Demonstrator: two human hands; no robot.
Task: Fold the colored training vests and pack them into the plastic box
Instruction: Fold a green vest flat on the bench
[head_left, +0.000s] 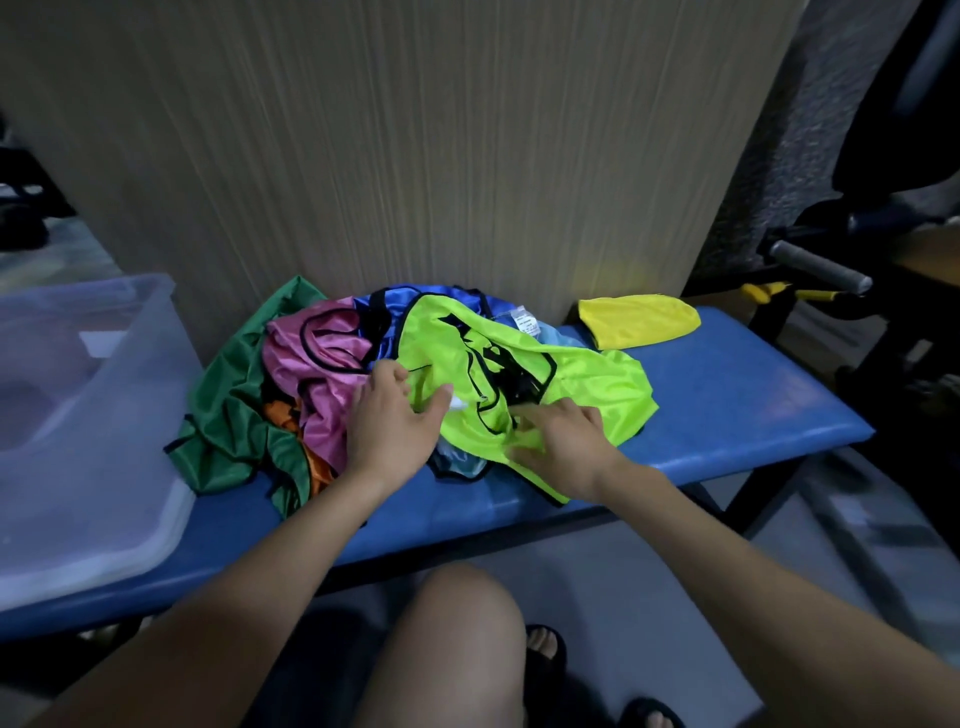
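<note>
A heap of training vests lies on the blue bench (727, 395). On top is a neon green vest (587, 379) with black trim. Beside it lie a pink vest (322, 364), a dark green vest (228, 410), an orange vest (291, 415) and a blue vest (379, 306). My left hand (389, 426) rests on the pile at the neon vest's left edge, fingers relaxed. My right hand (561, 441) lies on the neon vest's lower part, fingers reaching over the fabric. A folded yellow vest (639, 319) sits apart at the back right. The clear plastic box (104, 467) stands at the left.
A wood-grain panel (415, 156) rises right behind the bench. Dark metal gym gear with a grey padded handle (815, 265) stands to the right. My knee (457, 639) and sandalled feet are below the bench's front edge.
</note>
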